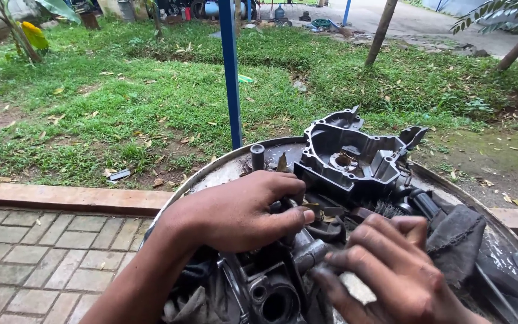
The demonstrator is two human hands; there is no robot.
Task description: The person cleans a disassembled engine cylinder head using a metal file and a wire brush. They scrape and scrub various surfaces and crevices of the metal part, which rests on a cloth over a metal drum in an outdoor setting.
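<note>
Metal part: dirty grey engine piece w/ a round tube (pixel 298 255), low in the big round tray (pixel 211 171).
Left hand (pixel 241 210): curled over the top of the part, fingers bent, thumb pressing its side.
Right hand (pixel 385 270): fingers flat & close together, touching the part's right side.
Black cover (pixel 349 159): just behind the part.
Rag (pixel 454 237): right of the part.
Blue pole (pixel 230 72): behind tray, in grass.
</note>
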